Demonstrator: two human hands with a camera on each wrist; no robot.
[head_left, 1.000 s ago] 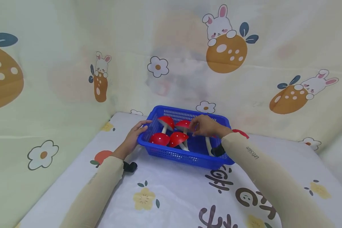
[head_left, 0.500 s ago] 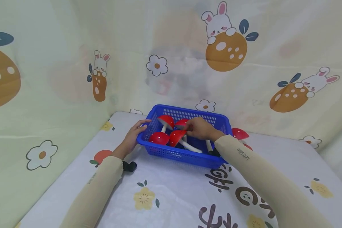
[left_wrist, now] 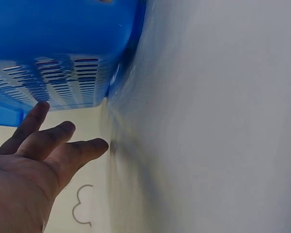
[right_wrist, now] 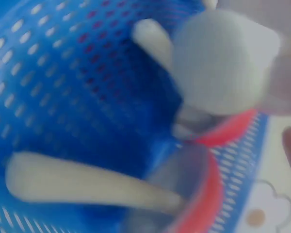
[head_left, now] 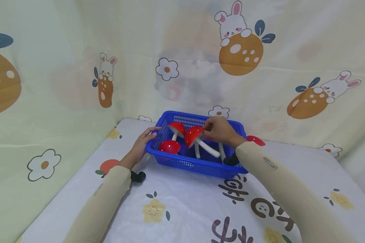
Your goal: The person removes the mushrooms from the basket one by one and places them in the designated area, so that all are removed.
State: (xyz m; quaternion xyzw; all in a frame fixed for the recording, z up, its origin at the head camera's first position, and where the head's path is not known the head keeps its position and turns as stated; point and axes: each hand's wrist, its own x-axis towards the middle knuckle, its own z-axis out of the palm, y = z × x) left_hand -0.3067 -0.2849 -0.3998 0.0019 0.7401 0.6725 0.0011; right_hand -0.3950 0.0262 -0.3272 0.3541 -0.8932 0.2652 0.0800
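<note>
My right hand (head_left: 220, 131) pinches a red mushroom (head_left: 194, 135) by the edge of its white-dotted cap, above the blue basket (head_left: 185, 164). Its pale stem slants down to the right. In the right wrist view, the raised stem (right_wrist: 223, 63) is blurred and close to the camera. Under it in the basket lie several like mushrooms, among them one at the back left (head_left: 177, 128) and one at the front left (head_left: 169, 147). My left hand (head_left: 141, 145) rests at the basket's left rim; in the left wrist view its fingers (left_wrist: 77, 151) stretch out beside the slotted wall.
Behind my right forearm, another red cap (head_left: 256, 140) shows outside the basket, partly hidden. A white patterned cloth (head_left: 170, 195) covers the table. A printed curtain (head_left: 191, 91) hangs close behind the basket, with another panel on the left.
My right hand reached into the basket, took hold of the front middle mushroom by its cap and lifted it, up and slightly right. The left hand has stayed at the rim.
</note>
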